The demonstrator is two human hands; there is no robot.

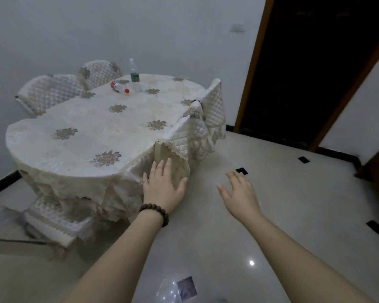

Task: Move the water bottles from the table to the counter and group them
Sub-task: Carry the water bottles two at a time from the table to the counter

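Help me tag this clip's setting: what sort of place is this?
Probably a home dining room: a round table under a flowered cloth, chairs with quilted covers around it, a glossy tiled floor, and a dark wooden doorway.

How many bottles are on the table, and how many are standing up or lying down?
Standing clear plastic bottle with a green label: 1
Lying clear plastic bottle with a red label and red cap: 1
Total bottles on the oval table with the cream flowered cloth: 2
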